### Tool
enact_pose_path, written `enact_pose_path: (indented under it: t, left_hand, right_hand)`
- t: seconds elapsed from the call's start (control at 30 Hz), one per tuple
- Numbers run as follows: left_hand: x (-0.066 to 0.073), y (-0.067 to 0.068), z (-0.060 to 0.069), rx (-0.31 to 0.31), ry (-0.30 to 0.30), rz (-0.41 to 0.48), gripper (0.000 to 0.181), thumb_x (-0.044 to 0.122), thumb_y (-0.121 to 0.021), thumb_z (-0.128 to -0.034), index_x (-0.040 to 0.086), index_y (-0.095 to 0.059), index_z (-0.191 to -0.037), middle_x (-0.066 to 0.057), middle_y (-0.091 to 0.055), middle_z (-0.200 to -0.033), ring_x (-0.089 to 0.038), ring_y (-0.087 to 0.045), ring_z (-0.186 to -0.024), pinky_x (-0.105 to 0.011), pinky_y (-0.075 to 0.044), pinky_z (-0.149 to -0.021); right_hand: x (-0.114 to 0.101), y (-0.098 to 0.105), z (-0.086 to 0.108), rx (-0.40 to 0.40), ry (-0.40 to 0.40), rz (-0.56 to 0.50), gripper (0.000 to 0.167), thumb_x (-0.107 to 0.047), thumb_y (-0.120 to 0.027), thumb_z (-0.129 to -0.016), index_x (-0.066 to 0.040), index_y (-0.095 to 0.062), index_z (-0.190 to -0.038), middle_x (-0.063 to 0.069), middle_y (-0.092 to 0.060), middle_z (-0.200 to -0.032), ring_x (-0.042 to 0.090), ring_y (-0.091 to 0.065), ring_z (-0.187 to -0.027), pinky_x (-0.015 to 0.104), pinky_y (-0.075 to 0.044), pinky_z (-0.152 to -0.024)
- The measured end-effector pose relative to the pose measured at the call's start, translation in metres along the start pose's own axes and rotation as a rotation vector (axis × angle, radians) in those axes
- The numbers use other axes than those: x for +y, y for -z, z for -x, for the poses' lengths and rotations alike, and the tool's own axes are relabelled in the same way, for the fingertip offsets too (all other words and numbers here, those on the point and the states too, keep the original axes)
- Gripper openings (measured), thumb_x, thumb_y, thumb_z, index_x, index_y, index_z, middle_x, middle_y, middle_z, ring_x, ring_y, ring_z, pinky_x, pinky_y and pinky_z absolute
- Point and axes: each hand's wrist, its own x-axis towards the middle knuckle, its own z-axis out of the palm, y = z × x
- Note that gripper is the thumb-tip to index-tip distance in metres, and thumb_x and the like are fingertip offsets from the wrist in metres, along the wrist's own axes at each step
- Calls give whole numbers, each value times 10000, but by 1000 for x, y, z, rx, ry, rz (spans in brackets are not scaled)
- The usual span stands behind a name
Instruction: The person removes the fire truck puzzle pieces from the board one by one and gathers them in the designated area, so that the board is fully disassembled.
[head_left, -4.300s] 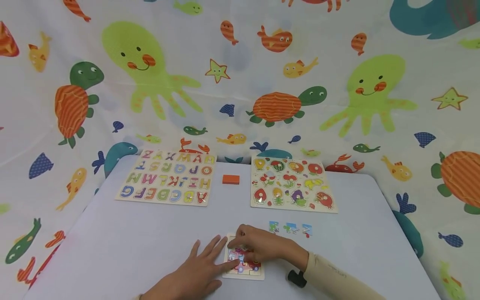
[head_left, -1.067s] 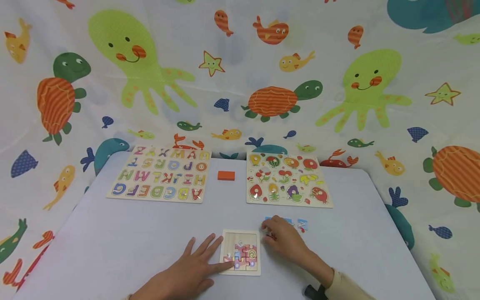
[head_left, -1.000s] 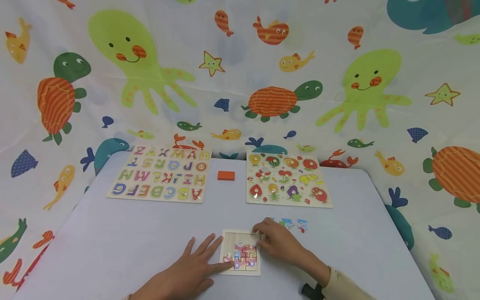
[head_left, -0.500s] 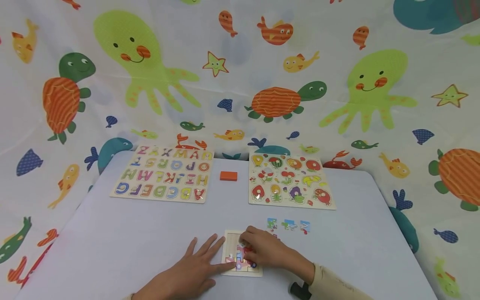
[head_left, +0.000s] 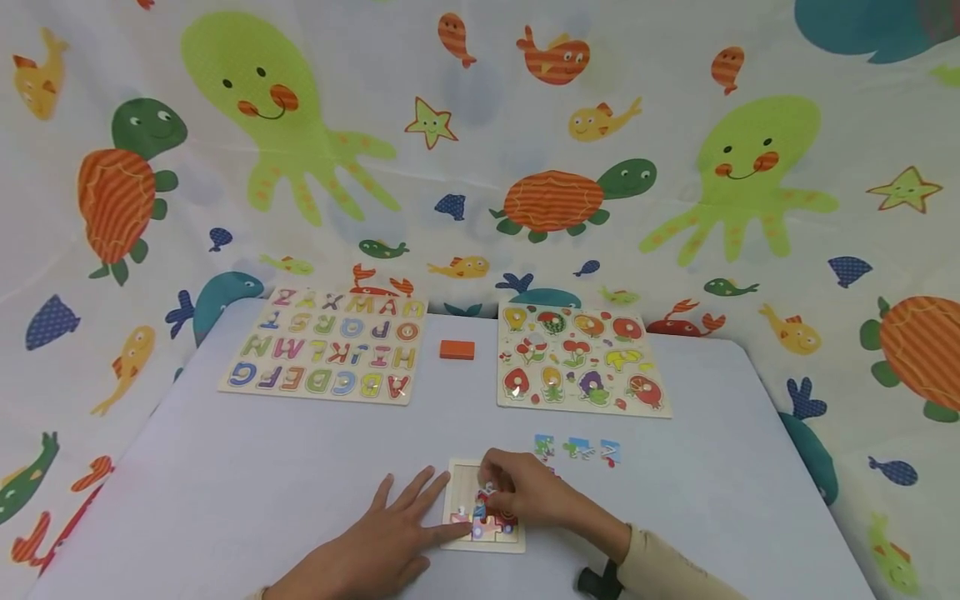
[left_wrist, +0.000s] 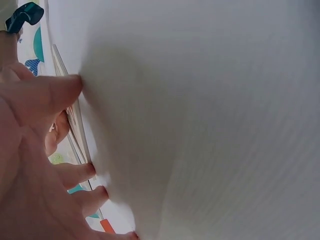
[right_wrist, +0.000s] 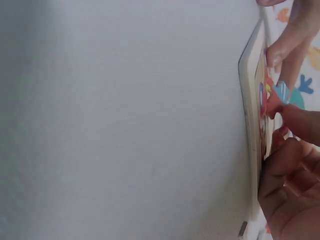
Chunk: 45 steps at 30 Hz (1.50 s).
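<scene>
Red-printed, the thin puzzle piece (right_wrist: 272, 103) tilts over the wooden board (head_left: 462, 479) at six o'clock on the tabletop (head_left: 315, 458), pinched by the right hand (head_left: 528, 492); likely light and stiff, best held by its edges. Spread-fingered, the left hand (head_left: 378, 537) touches the board.

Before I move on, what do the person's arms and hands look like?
The left hand and right hand are ungloved. The right sleeve is beige, with a faint, unreadable marking; a black, rounded device sits by its cuff. Only a sliver of left cuff shows, also beige.
</scene>
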Motion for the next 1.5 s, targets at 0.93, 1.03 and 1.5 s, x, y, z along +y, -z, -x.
enact_pose_path:
  t: [0.93,1.03,1.5]
  left_hand:
    - [1,-2,0,37,6,31,656,201,-743,-908,500,-528,-1450,-96,-277,-1668,-393,-181,-1536,-757,-173,-1120]
    - [1,-2,0,35,7,35,656,201,-740,-911,505,-523,-1451,-90,-273,-1671,-388,-174,-1539,-755,-171,-1123]
    - [2,-3,-1,42,12,22,657,222,-759,-899,511,-530,-1442,-81,-287,-1666,-384,-187,-1535,-763,-178,-1114]
  right_hand:
    - [59,97,60,31,-64,146,150,-85,-761,-903,-184,-650,-912,-78,-557,-770,96,-533,-744,223,-438,-638]
    - [62,95,60,62,-69,190,159,-78,-771,-892,-175,-647,-907,-89,-559,-765,94,-527,-730,229,-444,-623]
    - [61,80,62,149,-115,295,175,-96,-806,-868,-170,-651,-904,-120,-551,-764,71,-505,-706,233,-455,-617]
